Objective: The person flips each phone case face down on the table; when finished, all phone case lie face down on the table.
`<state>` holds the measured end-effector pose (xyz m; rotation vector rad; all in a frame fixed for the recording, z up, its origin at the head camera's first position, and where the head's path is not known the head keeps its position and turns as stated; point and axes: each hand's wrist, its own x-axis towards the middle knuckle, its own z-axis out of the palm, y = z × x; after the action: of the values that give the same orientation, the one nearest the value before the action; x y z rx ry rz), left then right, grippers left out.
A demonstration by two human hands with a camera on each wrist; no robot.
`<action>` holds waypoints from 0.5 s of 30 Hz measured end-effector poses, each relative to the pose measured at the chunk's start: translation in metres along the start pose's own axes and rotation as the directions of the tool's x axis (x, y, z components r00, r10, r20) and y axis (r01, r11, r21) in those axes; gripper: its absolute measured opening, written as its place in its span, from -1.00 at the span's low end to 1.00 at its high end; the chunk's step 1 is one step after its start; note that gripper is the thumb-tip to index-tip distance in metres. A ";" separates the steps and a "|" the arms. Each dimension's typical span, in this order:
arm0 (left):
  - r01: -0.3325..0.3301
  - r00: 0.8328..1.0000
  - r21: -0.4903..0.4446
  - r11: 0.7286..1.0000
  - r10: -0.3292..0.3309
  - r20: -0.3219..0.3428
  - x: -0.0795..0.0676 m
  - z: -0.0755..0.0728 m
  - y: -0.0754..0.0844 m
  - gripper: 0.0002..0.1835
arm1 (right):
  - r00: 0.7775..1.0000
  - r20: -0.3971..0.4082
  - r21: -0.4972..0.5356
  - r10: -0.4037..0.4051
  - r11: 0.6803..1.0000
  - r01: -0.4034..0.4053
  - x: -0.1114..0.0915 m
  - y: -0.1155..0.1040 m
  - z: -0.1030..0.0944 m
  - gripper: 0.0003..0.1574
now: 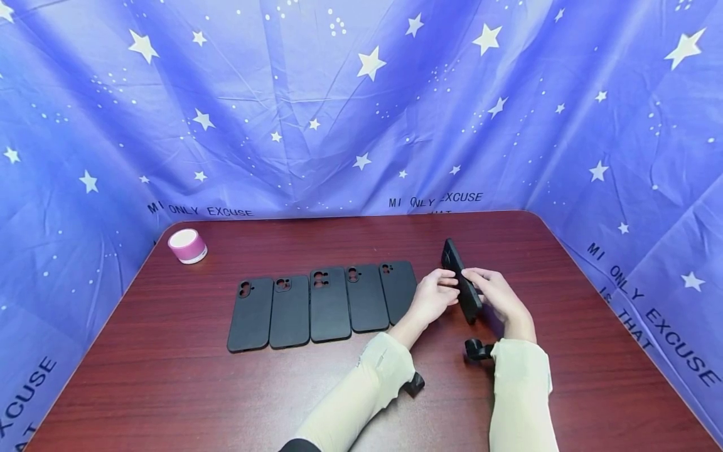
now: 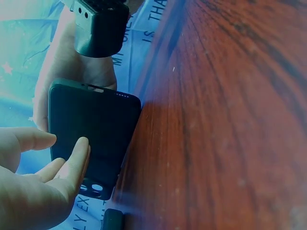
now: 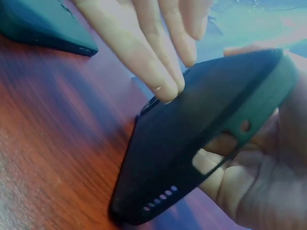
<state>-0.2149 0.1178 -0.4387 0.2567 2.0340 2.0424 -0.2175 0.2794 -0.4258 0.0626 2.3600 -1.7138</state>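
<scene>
A black phone case [image 1: 467,299] stands tilted on its long edge, close over the table, at the right of the table. My right hand [image 1: 507,302] grips it from the right side; in the right wrist view its fingers [image 3: 235,187] lie behind the case, seen partly through the port cutout. From the other side my left hand [image 1: 430,300] reaches over, and its extended fingers [image 2: 76,160] touch the flat back of the case near the camera holes. In the left wrist view much of the right hand is hidden behind the case.
Several black phone cases [image 1: 330,307] lie side by side in a row left of the hands, camera cutouts at the far end. A pink and white round container [image 1: 188,247] sits at the far left corner. Starry blue cloth [image 1: 316,94] hangs around the dark red table [image 1: 186,389].
</scene>
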 end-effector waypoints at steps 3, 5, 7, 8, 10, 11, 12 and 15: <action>0.014 1.000 0.004 1.000 -0.014 0.003 0.000 0.001 -0.001 -0.62 | 1.000 -0.020 0.021 -0.001 1.000 0.002 -0.001 0.000 -0.002 -0.26; 0.025 1.000 0.021 0.999 -0.025 0.003 0.000 0.001 -0.002 -0.62 | 0.999 -0.034 0.049 -0.009 0.999 0.011 -0.002 0.000 -0.003 -0.30; 0.045 0.999 0.045 0.998 -0.045 -0.004 0.000 0.001 -0.002 -0.61 | 0.999 -0.046 0.084 -0.028 0.996 0.032 -0.002 0.000 -0.005 -0.35; 0.056 0.998 0.075 0.996 -0.055 -0.012 0.000 0.002 -0.002 -0.61 | 0.998 -0.051 0.101 -0.039 0.994 0.044 -0.002 0.001 -0.005 -0.38; 0.078 0.997 0.146 0.986 -0.074 -0.030 0.000 0.002 -0.003 -0.60 | 0.996 -0.066 0.131 -0.055 0.989 0.064 -0.003 0.003 -0.007 -0.45; 0.091 0.996 0.181 0.979 -0.085 -0.041 0.000 0.002 -0.003 -0.60 | 0.995 -0.072 0.146 -0.062 0.987 0.072 -0.004 0.003 -0.008 -0.49; 0.109 0.994 0.208 0.972 -0.101 -0.050 0.000 0.002 -0.003 -0.59 | 0.995 -0.078 0.156 -0.064 0.985 0.076 -0.004 0.004 -0.009 -0.51; 0.143 0.989 0.274 0.951 -0.127 -0.074 -0.001 0.002 -0.002 -0.58 | 0.993 -0.102 0.156 -0.057 0.985 0.073 -0.005 0.006 -0.012 -0.49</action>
<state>-0.2134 0.1194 -0.4409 0.1072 2.3038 1.6985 -0.2135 0.2936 -0.4272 0.0982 2.3097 -1.9712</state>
